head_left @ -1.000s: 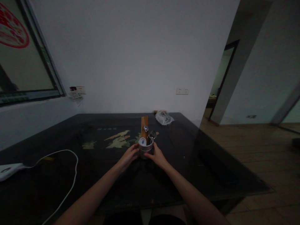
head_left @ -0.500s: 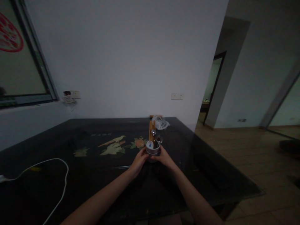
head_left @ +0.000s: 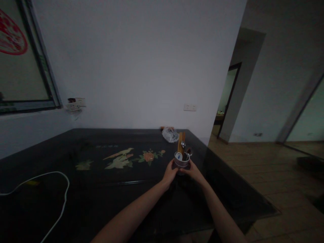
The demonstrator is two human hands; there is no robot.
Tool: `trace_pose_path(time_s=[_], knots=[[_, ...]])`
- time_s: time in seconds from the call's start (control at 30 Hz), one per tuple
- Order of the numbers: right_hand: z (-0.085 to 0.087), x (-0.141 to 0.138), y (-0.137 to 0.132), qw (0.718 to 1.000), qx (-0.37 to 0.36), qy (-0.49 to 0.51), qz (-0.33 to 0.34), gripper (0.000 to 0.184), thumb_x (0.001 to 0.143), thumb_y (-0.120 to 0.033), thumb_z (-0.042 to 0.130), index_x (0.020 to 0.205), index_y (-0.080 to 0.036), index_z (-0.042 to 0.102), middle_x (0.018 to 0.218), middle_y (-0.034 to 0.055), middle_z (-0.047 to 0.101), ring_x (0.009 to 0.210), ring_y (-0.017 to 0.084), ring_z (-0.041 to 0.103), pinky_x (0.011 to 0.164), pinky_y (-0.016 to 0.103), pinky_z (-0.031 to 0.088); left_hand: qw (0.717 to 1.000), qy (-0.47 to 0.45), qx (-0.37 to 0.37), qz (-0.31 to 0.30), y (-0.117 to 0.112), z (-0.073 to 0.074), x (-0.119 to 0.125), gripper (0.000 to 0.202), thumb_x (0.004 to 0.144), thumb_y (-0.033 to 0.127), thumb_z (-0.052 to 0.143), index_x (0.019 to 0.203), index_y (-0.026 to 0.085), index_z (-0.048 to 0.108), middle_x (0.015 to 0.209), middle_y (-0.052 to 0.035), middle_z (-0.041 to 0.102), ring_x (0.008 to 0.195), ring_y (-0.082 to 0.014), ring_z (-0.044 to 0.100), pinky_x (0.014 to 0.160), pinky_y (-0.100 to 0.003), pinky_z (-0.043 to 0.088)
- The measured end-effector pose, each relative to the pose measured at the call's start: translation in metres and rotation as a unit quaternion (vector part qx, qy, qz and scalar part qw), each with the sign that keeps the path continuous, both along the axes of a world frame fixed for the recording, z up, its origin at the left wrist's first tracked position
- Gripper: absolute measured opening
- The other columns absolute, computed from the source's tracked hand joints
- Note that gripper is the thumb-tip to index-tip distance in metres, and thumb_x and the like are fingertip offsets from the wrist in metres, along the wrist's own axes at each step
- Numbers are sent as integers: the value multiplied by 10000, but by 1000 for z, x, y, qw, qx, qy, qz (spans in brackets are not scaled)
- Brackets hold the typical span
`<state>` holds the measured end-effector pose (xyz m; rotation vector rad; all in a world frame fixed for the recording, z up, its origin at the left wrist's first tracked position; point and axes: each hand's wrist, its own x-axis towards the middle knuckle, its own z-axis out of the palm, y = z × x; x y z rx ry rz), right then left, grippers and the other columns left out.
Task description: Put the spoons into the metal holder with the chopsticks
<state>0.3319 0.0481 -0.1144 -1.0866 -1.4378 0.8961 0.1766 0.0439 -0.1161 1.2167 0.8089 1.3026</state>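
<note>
A small pale utensil holder (head_left: 181,163) stands upright between my two hands, over the right part of the dark table. My left hand (head_left: 170,172) wraps its left side and my right hand (head_left: 194,171) its right side, both thumbs toward me. Out of the holder rise several wooden chopsticks (head_left: 181,138), a metal spoon (head_left: 183,144) and a second shiny spoon (head_left: 189,152) leaning right. At its left rim shows a white ceramic spoon-like piece (head_left: 178,156) with a blue mark. Whether the holder's base touches the table I cannot tell.
The glossy black table (head_left: 141,206) bears a printed bird (head_left: 120,157) and flower (head_left: 148,156). Behind the holder, by the wall, lies a crumpled clear plastic bag (head_left: 170,135). A white cable (head_left: 66,192) curves over the left side. A dark flat object (head_left: 225,189) lies at right.
Both hands have carried the holder with its utensils to the right across the table. The bag now sits left of the chopsticks. The camera view has shifted slightly.
</note>
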Motion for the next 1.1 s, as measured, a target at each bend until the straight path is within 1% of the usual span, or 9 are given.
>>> trace_pose_path(time_s=[0.13,0.27,0.4,0.5,0.67,0.83,0.97,1.1], knots=[[1,0,-3,1000,9,9,2,689,509,-304,817,1121,-185,524,1166,127,632,1087,285,595,980,461,431,999,18,24,25,-5,-2,4,594,670,55,591,1251,158,521,1344,-114,513,1274,-234,439,1108,-379,286],[4,-1,-4,1000,3,9,10,684,516,-306,817,1118,-185,516,1167,129,631,1096,286,590,983,467,427,998,36,36,31,-8,-7,3,622,689,55,577,1295,146,474,1373,-123,479,1299,-240,406,1116,-386,277],[4,0,-5,1000,-4,16,25,720,510,-323,826,1134,-178,498,1180,141,619,1105,292,581,980,469,429,998,46,47,9,-8,-10,0,648,705,54,569,1330,174,445,1405,-98,448,1329,-240,366,1127,-396,263],[2,1,-3,1000,3,9,22,727,506,-343,831,1134,-182,501,1190,138,612,1115,294,572,988,470,420,997,53,54,-11,-8,-10,-2,664,719,54,550,1359,161,409,1428,-108,414,1333,-237,360,1122,-401,277],[-3,3,2,1000,0,-5,6,766,503,-350,833,1164,-176,487,1215,152,590,1125,306,562,984,481,421,996,53,68,-18,-8,-12,-1,698,712,50,556,1378,166,382,1435,-104,406,1335,-239,356,1122,-407,278],[-5,4,2,1000,-16,0,20,786,521,-353,828,1198,-191,463,1217,141,587,1132,300,560,986,485,425,995,63,70,-13,-6,-16,-2,715,708,76,583,1382,175,365,1440,-111,395,1337,-248,351,1124,-417,264],[-8,3,4,999,-23,23,38,836,487,-328,842,1204,-180,440,1221,147,576,1116,295,570,976,484,438,995,81,62,-5,-7,-14,-3,711,696,77,576,1371,157,367,1427,-131,405,1330,-249,360,1126,-405,249],[-7,5,3,1000,-20,5,18,859,463,-321,839,1213,-192,442,1216,141,576,1114,296,569,958,480,451,993,112,21,5,-5,-5,-8,736,660,77,603,1358,114,373,1413,-171,406,1335,-278,340,1128,-405,222]])
